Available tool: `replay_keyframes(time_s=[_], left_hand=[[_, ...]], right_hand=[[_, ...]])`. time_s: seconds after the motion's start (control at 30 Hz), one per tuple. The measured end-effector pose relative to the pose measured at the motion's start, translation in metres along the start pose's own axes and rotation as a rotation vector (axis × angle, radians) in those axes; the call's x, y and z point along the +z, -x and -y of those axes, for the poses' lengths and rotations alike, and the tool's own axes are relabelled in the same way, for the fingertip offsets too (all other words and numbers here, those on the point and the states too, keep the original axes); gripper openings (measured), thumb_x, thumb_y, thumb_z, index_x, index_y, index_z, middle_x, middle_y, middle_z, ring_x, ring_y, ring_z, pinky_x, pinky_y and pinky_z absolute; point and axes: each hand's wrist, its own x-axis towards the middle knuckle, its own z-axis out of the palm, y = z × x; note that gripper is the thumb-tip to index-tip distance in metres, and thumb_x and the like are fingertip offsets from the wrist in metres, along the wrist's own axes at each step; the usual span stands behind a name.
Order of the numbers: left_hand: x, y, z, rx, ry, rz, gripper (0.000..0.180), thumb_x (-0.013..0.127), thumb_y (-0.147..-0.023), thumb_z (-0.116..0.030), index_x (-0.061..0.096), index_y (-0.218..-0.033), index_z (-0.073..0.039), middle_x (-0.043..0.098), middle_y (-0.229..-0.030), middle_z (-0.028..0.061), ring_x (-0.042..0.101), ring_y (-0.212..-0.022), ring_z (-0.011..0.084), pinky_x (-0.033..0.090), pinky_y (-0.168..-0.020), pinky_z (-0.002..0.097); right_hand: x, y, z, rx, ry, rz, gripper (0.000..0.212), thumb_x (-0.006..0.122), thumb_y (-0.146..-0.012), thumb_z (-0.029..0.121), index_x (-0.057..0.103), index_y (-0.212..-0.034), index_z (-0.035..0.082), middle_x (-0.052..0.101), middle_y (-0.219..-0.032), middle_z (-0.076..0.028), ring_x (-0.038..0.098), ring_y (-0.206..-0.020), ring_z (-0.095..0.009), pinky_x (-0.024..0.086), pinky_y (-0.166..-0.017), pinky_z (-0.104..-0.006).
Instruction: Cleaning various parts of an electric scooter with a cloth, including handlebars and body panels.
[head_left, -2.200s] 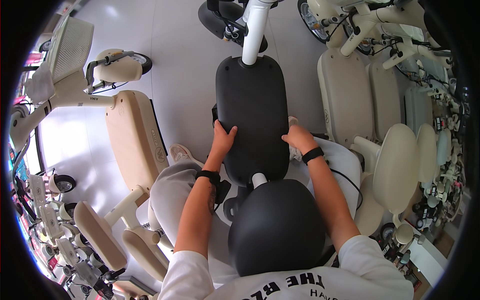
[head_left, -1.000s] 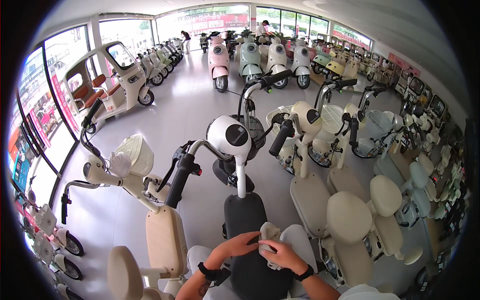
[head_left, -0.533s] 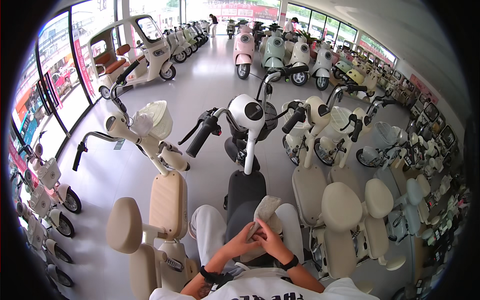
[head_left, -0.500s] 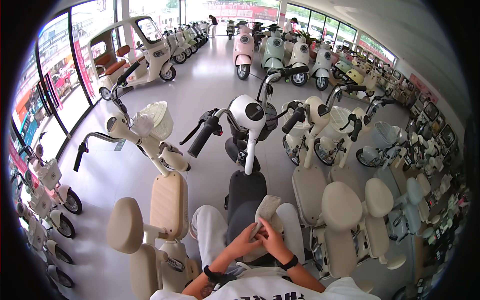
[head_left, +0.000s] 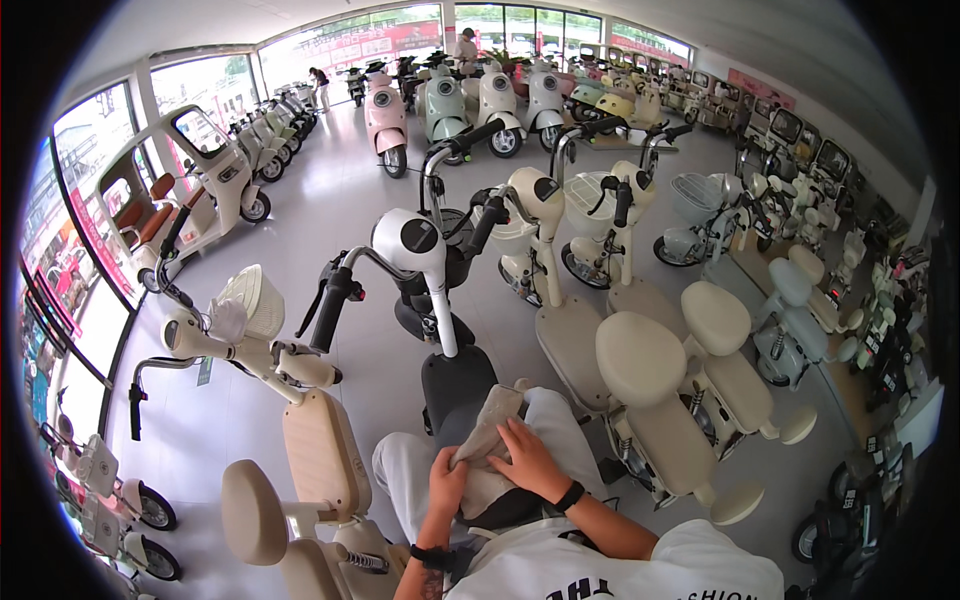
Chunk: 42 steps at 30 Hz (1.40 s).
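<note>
A greyish-beige cloth (head_left: 497, 407) lies partly folded over my lap. My left hand (head_left: 447, 482) is closed on its left edge, thumb on top. My right hand (head_left: 530, 462) presses and grips the cloth from the right, its fingers bent over the fabric. Between my knees runs the black seat (head_left: 455, 385) of an electric scooter that I sit astride. In front of me rises that scooter's white head (head_left: 408, 240) with a dark display and black handlebar grips; neither hand touches them.
Close on my left stands a beige scooter (head_left: 325, 440) with a basket. Several cream scooters (head_left: 640, 360) line up on my right. A three-wheeler (head_left: 190, 190) is by the windows at far left. Pink and green scooters (head_left: 385, 125) and two people stand farther back.
The view has turned to the right. My hands, close together before, have moved apart on the cloth, which is now spread wider between them.
</note>
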Motion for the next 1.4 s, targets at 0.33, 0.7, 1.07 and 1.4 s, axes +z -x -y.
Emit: replay_keyframes(time_s=[0.33,0.7,1.07,1.4], left_hand=[[0.006,0.017,-0.011,0.021,0.102,-0.109,0.03,0.058,-0.097,-0.011,0.063,-0.125,-0.001,0.068,-0.108,0.0043,0.06,-0.097,0.0124,0.048,-0.087,0.0261],[0.01,0.013,-0.028,-0.062,0.159,0.033,0.03,0.06,-0.1,-0.014,0.063,-0.126,-0.001,0.068,-0.11,0.0026,0.059,-0.098,0.009,0.047,-0.087,0.024],[0.002,0.012,-0.008,0.011,-0.028,-0.043,0.028,0.059,-0.1,-0.014,0.063,-0.124,-0.001,0.067,-0.106,0.0017,0.059,-0.095,0.0086,0.047,-0.085,0.0235],[-0.001,0.014,-0.012,-0.047,0.104,-0.006,0.026,0.059,-0.098,-0.012,0.064,-0.122,-0.002,0.067,-0.106,0.0006,0.058,-0.097,0.0091,0.046,-0.086,0.0232]], right_hand=[[0.005,0.006,-0.004,0.079,0.015,0.061,0.08,0.081,-0.077,0.039,0.047,-0.141,0.004,0.042,-0.143,-0.03,0.042,-0.131,-0.048,0.04,-0.107,-0.0521],[-0.002,0.025,-0.029,0.261,-0.105,0.197,0.088,0.076,-0.081,0.042,0.038,-0.147,-0.002,0.035,-0.147,-0.038,0.037,-0.137,-0.052,0.036,-0.113,-0.0492],[0.009,0.022,-0.025,0.217,-0.165,0.147,0.085,0.076,-0.082,0.037,0.038,-0.147,-0.001,0.032,-0.151,-0.036,0.034,-0.139,-0.05,0.034,-0.115,-0.0486],[0.006,0.028,-0.021,0.209,-0.166,0.106,0.082,0.074,-0.083,0.036,0.039,-0.148,0.001,0.035,-0.149,-0.035,0.038,-0.137,-0.05,0.036,-0.113,-0.0481]])
